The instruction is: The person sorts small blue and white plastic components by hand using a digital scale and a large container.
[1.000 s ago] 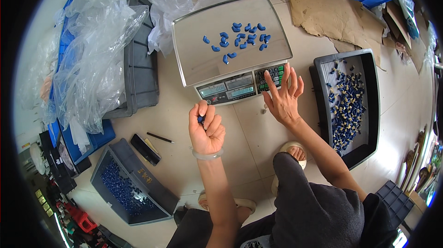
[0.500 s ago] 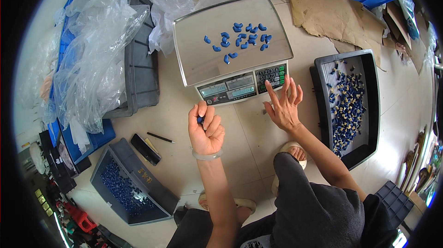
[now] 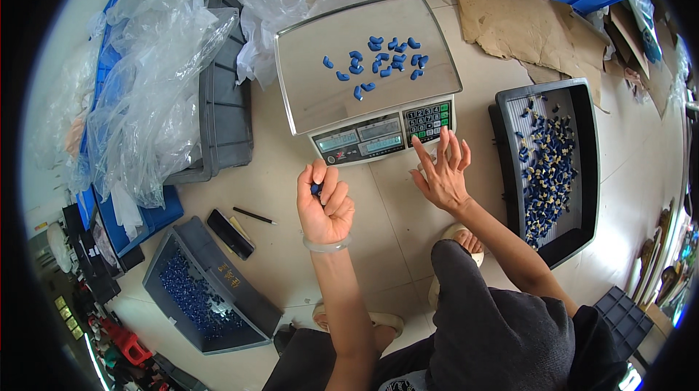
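A counting scale (image 3: 342, 103) stands on the floor ahead of me, with several small blue plastic pieces (image 3: 378, 62) on its steel pan. My left hand (image 3: 325, 202) is curled into a fist just below the scale's display and pinches a blue piece between thumb and fingers. My right hand (image 3: 441, 171) hovers with fingers spread just below the scale's keypad (image 3: 427, 119), holding nothing.
A dark tray (image 3: 584, 172) with many blue pieces lies to the right. A grey bin (image 3: 233, 311) of blue pieces sits lower left, beside a black phone (image 3: 230, 233) and a pen (image 3: 255, 215). Clear plastic bags (image 3: 160, 92) cover bins at left. Cardboard (image 3: 524, 20) lies behind.
My right hand has drawn back from the keypad toward me. My left hand has stayed in place with its piece.
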`<state>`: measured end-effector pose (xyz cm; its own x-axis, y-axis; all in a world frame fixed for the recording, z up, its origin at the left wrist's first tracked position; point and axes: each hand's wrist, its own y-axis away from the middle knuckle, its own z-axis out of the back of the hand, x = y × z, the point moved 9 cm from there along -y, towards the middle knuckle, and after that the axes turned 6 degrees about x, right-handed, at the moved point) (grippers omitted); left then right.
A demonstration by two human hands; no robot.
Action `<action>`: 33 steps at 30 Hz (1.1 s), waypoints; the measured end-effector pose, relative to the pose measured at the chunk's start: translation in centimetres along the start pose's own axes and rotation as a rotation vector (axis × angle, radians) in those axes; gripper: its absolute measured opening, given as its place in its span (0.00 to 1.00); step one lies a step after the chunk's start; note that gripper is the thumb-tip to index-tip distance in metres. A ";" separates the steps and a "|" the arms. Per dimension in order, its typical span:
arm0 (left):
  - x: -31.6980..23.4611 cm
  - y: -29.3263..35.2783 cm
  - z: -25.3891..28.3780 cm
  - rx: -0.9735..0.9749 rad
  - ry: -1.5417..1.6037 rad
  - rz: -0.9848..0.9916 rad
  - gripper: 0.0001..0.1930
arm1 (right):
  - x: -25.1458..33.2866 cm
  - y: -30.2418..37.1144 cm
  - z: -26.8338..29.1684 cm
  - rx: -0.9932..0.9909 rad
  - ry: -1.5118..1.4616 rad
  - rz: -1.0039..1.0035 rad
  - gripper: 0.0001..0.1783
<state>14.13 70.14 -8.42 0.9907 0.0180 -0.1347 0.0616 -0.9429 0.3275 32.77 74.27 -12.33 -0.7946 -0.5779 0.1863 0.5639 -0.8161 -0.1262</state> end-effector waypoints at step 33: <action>7.8 2.5 4.5 -0.154 -0.659 0.441 0.27 | 3.8 -1.1 8.7 -0.126 -0.647 -0.010 0.15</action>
<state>21.42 66.44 -12.83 0.6559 -0.5900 -0.4709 -0.2543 -0.7601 0.5980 31.11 73.04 -2.99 -0.4820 -0.4823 0.7315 0.4952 -0.8387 -0.2267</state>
